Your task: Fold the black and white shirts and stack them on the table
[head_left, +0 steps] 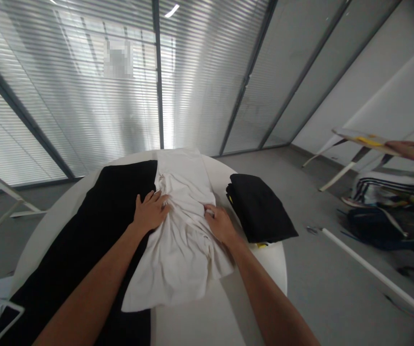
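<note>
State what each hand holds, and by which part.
Neither visibly grips: the left hand lies flat on the white garment, the right hand touches its side.

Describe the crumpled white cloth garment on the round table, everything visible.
The off-white garment is soft, matte fabric; its exact type cannot be told. It lies lengthwise on the round white table, gathered into wrinkles mid-length, its near end flaring wider. Its left side runs along a long black cloth. The left hand rests flat on it; the right hand touches its right side.
</note>
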Motion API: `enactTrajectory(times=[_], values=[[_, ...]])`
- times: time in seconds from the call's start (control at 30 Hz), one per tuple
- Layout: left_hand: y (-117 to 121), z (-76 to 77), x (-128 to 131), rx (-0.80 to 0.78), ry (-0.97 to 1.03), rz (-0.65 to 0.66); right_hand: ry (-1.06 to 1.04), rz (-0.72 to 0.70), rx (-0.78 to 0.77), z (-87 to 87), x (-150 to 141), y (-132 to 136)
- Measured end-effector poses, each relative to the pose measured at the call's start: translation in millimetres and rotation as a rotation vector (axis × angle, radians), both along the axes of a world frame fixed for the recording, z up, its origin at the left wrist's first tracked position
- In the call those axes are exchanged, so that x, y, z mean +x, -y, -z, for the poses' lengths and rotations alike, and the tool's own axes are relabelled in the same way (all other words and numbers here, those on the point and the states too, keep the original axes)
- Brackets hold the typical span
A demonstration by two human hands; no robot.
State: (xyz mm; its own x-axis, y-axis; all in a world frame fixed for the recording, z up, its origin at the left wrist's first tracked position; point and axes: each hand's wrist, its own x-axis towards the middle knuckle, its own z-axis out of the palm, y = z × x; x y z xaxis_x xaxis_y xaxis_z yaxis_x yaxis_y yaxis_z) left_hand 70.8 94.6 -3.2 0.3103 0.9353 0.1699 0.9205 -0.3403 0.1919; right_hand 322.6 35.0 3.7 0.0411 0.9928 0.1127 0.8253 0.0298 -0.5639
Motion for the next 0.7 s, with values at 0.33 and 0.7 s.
enactTrajectory(times=[0.33, 0.7], values=[[18.9, -14.2, 3.1, 0.12, -0.053, 0.025, 0.058, -0.027, -0.185, -19.2, 11.1, 17.2], [63.3, -34.0, 23.4, -0.08, -0.068, 0.402, -0.227, -0.132, -0.106, -23.4, -8.7, 25.1]])
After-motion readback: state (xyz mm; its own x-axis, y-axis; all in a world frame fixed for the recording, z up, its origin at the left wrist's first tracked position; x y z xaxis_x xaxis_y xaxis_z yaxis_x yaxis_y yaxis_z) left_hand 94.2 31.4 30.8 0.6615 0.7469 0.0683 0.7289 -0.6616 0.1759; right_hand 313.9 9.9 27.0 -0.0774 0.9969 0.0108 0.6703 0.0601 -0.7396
